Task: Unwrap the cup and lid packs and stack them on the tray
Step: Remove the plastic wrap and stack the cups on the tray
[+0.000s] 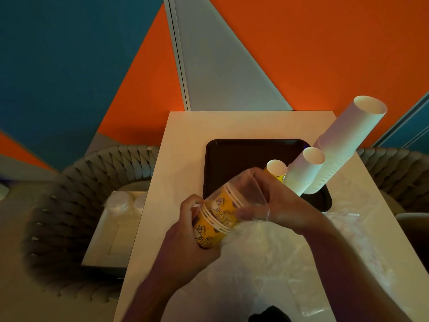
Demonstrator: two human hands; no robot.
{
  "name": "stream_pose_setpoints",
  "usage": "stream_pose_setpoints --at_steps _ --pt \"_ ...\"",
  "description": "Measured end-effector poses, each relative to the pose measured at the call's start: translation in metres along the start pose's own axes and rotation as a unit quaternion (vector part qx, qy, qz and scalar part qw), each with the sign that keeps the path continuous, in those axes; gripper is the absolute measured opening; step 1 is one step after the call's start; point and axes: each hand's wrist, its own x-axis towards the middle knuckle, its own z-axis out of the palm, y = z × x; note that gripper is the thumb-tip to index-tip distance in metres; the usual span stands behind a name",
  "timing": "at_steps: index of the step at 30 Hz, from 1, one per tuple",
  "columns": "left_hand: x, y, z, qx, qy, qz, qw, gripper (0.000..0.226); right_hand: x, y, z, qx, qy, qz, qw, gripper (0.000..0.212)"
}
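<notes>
Head view gives me both hands over the white table (185, 135). My left hand (185, 228) curls tight around a stack of yellow printed cups (216, 217), lying tilted. My right hand (278, 205) pinches the clear plastic wrap (250, 194) at the stack's upper end. At one o'clock from the hands, the dark tray (232, 159) carries three upright stacks: two of white cups (348, 145), one of yellow.

Orange, blue and grey wall (325, 54) behind white table (185, 140), woven chairs (76, 205).
</notes>
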Motion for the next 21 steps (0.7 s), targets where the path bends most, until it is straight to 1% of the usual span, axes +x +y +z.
stream_pose_setpoints --at_steps 2,4,7,9,11,16,19,21 --pt "0.0 -0.001 -0.001 -0.003 0.004 -0.003 1.0 0.096 -0.002 0.001 -0.004 0.031 0.017 0.009 0.999 0.067" --pt "0.001 -0.001 -0.002 -0.015 0.01 -0.008 1.0 0.095 -0.003 0.001 -0.007 0.053 0.027 -0.001 0.998 0.073" --pt "0.001 -0.002 -0.004 -0.04 0.026 -0.017 0.999 0.092 -0.007 0.001 -0.012 0.026 0.026 -0.015 0.999 0.067" --pt "0.002 -0.003 -0.005 -0.044 0.035 -0.018 0.998 0.089 -0.009 0.003 -0.013 0.007 0.021 -0.013 1.0 0.061" --pt "0.002 -0.002 -0.006 -0.042 0.038 -0.017 0.998 0.089 -0.009 0.006 -0.011 -0.006 0.018 -0.002 1.0 0.06" --pt "0.002 -0.001 -0.002 -0.034 0.023 -0.023 0.999 0.09 -0.007 0.013 -0.001 -0.131 0.025 -0.001 0.991 0.069" --pt "0.0 -0.003 0.0 -0.029 0.012 -0.024 0.999 0.094 -0.002 0.019 0.001 -0.215 0.034 -0.018 0.976 0.066" --pt "-0.001 -0.003 0.001 -0.031 0.01 -0.022 0.999 0.096 0.0 0.026 0.002 -0.231 0.039 -0.034 0.971 0.06"
